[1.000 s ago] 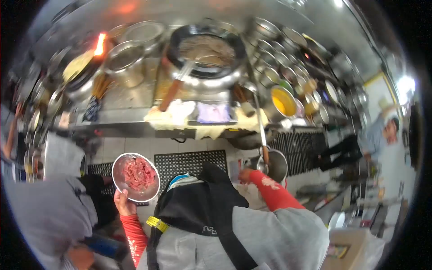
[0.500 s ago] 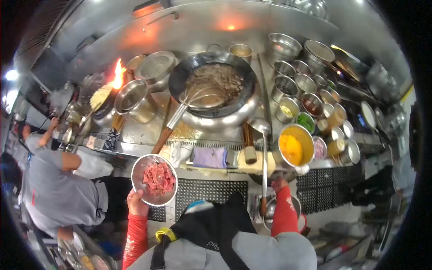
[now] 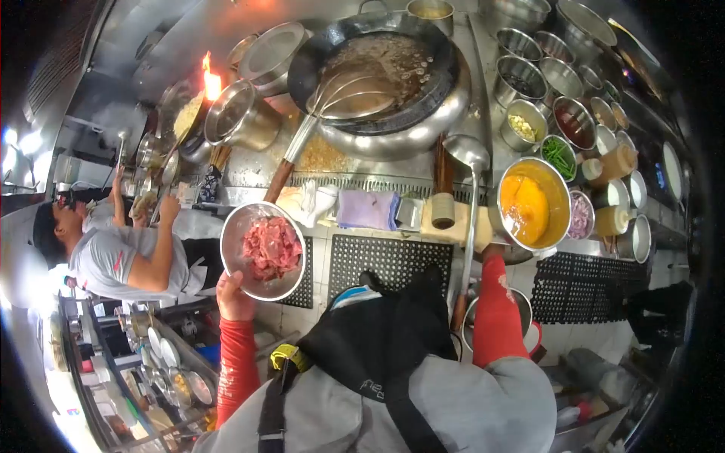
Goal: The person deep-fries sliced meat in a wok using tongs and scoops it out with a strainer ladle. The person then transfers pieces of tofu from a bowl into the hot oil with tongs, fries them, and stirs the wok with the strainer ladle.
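My left hand (image 3: 236, 297) grips the rim of a metal bowl (image 3: 291, 288), thumb on the inside. Pieces of raw red meat (image 3: 272, 248) lie in the bowl. My right hand (image 3: 492, 250) is by the counter's front edge, just below a steel pot (image 3: 563, 198) of beaten egg (image 3: 526, 211); its fingers are mostly hidden. A long-handled ladle (image 3: 468, 153) lies to the left of that hand, its handle pointing down. Beyond both hands, a black wok (image 3: 445, 83) holds bubbling brown liquid, and a wire-headed strainer (image 3: 296, 143) rests across its rim.
Tubs of chopped green vegetable (image 3: 559, 156), red onion (image 3: 580, 214) and garlic-like pieces (image 3: 521, 127) stand at the right. A folded purple cloth (image 3: 367, 209) lies along the front edge. At the left, a co-worker (image 3: 132, 260) stands near a flaming pan (image 3: 189, 113).
The view has shifted, and the wok sits higher in it. My right hand has risen towards the counter edge under the egg pot. My left hand still holds the bowl of meat.
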Tool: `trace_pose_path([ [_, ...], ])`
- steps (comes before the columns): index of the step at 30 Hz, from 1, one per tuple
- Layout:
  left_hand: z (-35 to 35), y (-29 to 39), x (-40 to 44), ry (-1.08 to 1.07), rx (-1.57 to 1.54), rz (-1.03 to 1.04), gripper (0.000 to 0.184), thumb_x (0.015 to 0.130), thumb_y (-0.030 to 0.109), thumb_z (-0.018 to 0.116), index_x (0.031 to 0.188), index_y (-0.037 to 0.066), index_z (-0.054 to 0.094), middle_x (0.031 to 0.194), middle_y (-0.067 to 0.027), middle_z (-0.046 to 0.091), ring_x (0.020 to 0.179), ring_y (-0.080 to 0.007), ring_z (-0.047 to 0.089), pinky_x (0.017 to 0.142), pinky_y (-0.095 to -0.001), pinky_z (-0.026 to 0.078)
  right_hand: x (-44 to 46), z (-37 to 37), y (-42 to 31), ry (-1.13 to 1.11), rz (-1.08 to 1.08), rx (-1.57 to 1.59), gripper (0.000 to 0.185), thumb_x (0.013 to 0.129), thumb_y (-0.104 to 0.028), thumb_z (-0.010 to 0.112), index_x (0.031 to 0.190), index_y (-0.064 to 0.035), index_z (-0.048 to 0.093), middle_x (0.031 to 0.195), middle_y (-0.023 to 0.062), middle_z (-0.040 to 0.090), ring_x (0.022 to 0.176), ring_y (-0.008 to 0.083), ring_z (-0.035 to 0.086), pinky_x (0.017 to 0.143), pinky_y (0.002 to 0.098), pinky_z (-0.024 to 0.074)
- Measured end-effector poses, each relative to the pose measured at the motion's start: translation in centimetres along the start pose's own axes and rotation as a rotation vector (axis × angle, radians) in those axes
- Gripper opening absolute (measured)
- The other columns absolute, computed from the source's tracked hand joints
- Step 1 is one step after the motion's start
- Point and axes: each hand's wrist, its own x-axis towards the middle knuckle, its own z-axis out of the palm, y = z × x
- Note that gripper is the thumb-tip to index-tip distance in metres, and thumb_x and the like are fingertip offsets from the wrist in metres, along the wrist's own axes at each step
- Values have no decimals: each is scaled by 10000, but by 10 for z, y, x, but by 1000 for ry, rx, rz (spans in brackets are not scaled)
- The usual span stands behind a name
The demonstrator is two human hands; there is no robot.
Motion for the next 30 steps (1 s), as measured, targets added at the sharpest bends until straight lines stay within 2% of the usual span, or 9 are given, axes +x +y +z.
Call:
trace_pose_path([
  [3,6,-7,18,-117,-37,-46,380,819,117,591,1156,-53,549,1101,-129,626,990,-227,618,911,-360,482,-23,4,1,212,-159,-67,320,726,-317,688,765,-1,708,835,224,681,775,360,683,671,462,541],
  [6,8,-13,38,-177,-53,-83,335,817,102,594,1116,-47,571,1065,-127,641,961,-215,626,899,-350,484,-106,-58,-52,231,394,531,369,754,-373,647,726,-6,673,751,238,653,770,409,650,692,496,492],
  [11,4,-10,71,-278,-56,-155,223,821,65,579,1023,-24,607,987,-109,666,877,-183,640,840,-324,502,-153,-5,-33,384,289,313,434,760,-408,639,672,17,654,728,250,639,721,403,636,661,484,486],
  [15,7,3,96,-356,-131,-207,180,845,64,576,1009,-6,602,936,-90,669,826,-171,642,790,-311,517,-242,-42,-64,412,151,425,268,768,-237,623,742,29,645,704,188,645,640,325,646,595,445,506],
  [17,2,1,113,-412,-132,-245,185,858,89,592,1025,13,597,923,-77,669,824,-163,644,783,-300,521,-272,-55,-80,448,202,756,194,774,-165,609,789,27,629,736,165,648,619,296,645,573,419,532],
  [19,3,1,131,-452,-153,-229,178,858,94,597,1024,32,602,907,-67,673,774,-163,656,701,-291,539,-286,-14,-58,437,520,1461,161,783,-120,592,848,25,612,777,161,644,612,284,641,559,397,552],
  [23,18,7,160,-577,-158,-222,168,864,109,597,1014,34,604,917,-81,672,778,-187,666,690,-323,562,-384,-80,-92,431,627,1835,230,786,-110,578,965,34,558,839,194,638,612,279,645,509,350,548],
  [26,32,16,172,-601,-217,-228,145,860,93,598,989,28,599,963,-89,659,840,-206,652,744,-375,558,-449,-149,-118,575,784,1889,224,790,-128,579,956,21,560,832,174,636,632,270,649,493,343,536],
  [30,38,7,206,-574,-214,-245,83,850,69,607,926,43,585,972,-81,642,893,-215,629,796,-444,545,-518,-216,-135,866,544,1676,227,802,-147,571,978,-5,557,863,148,630,713,249,657,530,351,554],
])
